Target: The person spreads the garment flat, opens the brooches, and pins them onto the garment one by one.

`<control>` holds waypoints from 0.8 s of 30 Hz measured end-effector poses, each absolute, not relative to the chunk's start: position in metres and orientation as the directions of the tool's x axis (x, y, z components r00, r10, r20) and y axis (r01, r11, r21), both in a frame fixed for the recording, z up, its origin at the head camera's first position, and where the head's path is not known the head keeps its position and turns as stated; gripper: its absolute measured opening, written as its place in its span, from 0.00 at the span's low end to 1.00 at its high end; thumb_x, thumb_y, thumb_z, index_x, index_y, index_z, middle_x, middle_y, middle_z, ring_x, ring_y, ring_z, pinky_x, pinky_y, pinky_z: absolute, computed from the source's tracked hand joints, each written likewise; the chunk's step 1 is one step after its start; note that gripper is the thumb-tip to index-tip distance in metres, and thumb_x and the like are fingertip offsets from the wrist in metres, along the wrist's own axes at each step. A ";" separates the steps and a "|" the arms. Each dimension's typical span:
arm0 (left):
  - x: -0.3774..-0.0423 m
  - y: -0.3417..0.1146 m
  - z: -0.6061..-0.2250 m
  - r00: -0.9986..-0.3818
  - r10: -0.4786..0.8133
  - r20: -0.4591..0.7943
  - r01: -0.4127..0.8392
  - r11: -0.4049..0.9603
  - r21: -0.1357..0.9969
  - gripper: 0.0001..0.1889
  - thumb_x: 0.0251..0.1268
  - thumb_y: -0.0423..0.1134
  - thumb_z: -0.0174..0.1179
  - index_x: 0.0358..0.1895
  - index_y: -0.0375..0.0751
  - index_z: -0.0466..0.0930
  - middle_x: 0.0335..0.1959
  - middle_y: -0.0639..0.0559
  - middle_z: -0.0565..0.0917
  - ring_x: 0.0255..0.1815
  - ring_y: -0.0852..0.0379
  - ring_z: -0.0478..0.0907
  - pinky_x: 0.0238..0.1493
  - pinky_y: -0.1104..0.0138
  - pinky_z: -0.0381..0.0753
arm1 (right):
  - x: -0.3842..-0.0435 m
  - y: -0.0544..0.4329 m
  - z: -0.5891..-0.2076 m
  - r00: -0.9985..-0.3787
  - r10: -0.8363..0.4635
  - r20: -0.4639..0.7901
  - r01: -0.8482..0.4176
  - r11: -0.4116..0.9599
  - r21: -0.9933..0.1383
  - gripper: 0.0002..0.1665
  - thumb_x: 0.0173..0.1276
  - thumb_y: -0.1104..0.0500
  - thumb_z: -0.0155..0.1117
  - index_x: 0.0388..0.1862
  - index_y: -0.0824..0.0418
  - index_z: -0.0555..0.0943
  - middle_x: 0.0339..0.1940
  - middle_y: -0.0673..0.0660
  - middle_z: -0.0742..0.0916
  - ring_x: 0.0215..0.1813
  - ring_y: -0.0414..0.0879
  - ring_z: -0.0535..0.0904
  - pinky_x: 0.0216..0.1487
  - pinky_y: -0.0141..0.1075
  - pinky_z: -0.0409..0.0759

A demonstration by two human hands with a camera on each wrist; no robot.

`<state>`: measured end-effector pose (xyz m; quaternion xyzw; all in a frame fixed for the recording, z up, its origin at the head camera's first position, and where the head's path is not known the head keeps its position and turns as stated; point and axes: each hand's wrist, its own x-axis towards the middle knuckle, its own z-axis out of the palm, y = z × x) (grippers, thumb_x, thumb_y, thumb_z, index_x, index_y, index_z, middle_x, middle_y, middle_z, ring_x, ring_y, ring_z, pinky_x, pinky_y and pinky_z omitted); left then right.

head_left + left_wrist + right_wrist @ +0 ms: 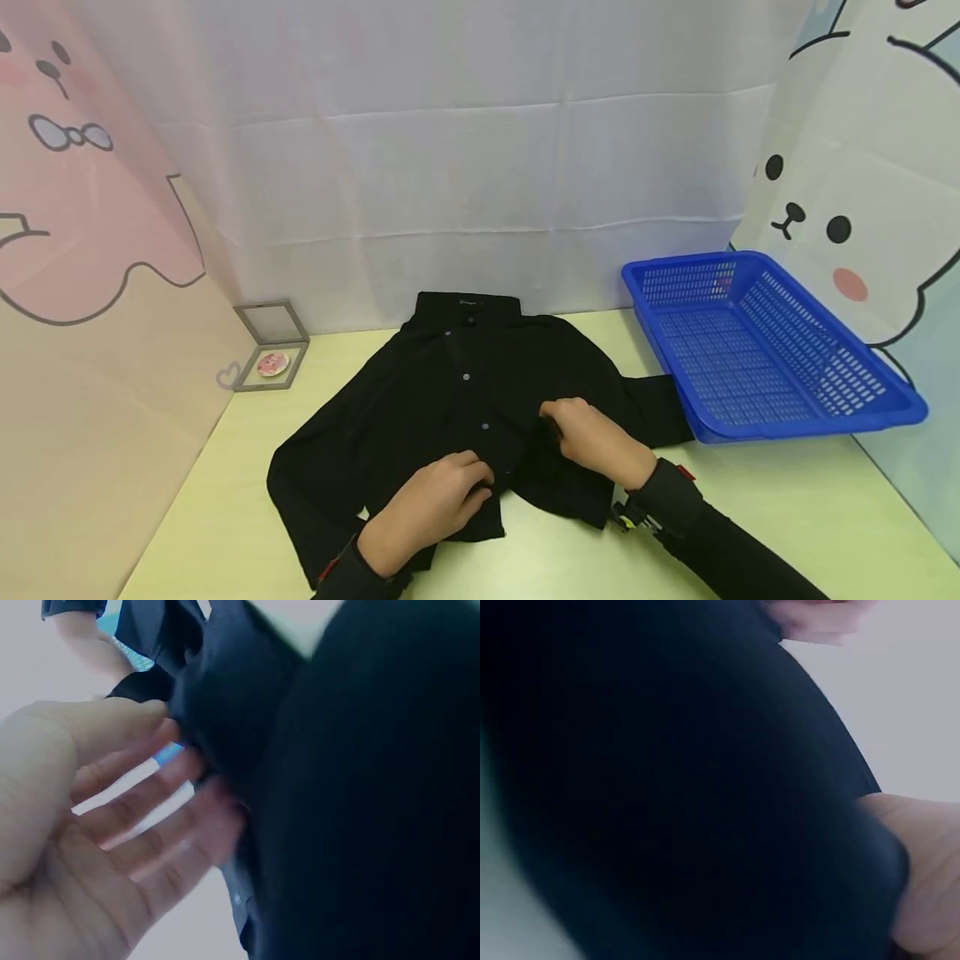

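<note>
A black button-up shirt (405, 408) lies front side up on the table, its collar towards the back wall and its sleeves spread to both sides. My right hand (596, 442) grips the shirt's lower front on the right, and the cloth there is lifted into a fold. Dark fabric fills most of the right wrist view and hides the right fingertips. Over the lower left front is my left hand (435, 504). In the left wrist view its fingers (150, 840) are spread and loosely bent beside the cloth, pinching nothing.
A blue plastic basket (735, 358) stands at the right, by the shirt's right cuff. At the back left, a small grey hinged frame (294, 367) stands open with a pink round item (272, 364) in it. White and cartoon-printed curtains (465, 167) border the table.
</note>
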<state>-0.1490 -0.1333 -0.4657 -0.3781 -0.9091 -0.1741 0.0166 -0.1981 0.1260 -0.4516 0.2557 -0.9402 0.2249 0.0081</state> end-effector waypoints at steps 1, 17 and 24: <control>-0.149 -0.133 -0.467 -0.697 0.699 0.163 0.708 0.633 0.312 0.04 0.70 0.39 0.68 0.44 0.48 0.88 0.41 0.59 0.84 0.39 0.66 0.81 0.39 0.77 0.81 | -0.197 0.126 -0.454 -0.880 -0.463 0.108 -0.462 0.782 -0.418 0.15 0.61 0.81 0.62 0.40 0.66 0.84 0.35 0.57 0.87 0.35 0.43 0.80 0.35 0.35 0.77; -0.154 -0.119 -0.480 -0.665 0.747 0.027 0.734 0.645 0.213 0.22 0.70 0.46 0.68 0.65 0.50 0.81 0.63 0.57 0.81 0.56 0.57 0.80 0.54 0.67 0.83 | -0.147 0.126 -0.419 -0.787 -0.550 0.281 -0.617 0.711 -0.336 0.08 0.69 0.68 0.69 0.46 0.62 0.85 0.39 0.53 0.86 0.39 0.45 0.83 0.39 0.35 0.84; -0.155 -0.118 -0.477 -0.675 0.737 0.016 0.724 0.658 0.207 0.22 0.70 0.46 0.69 0.64 0.49 0.82 0.61 0.56 0.82 0.56 0.57 0.80 0.54 0.67 0.83 | -0.130 0.118 -0.421 -0.689 -0.693 0.211 -0.709 0.587 -0.390 0.03 0.70 0.66 0.70 0.39 0.60 0.89 0.34 0.49 0.86 0.35 0.34 0.81 0.36 0.25 0.80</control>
